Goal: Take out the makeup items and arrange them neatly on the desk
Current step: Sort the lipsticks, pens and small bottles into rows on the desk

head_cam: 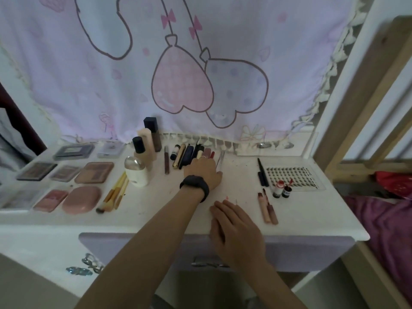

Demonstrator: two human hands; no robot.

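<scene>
One row of tubes (186,155) — left hand (204,172) fingertips touching; right hand (236,230) apart.

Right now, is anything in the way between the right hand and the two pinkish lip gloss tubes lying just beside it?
Nothing visible. Only bare white desk separates the right hand from the two pinkish lip gloss tubes; the left hand is farther back at the row of lipsticks.

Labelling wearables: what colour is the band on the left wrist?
It's a black wrist band, clearest in the head view.
</scene>
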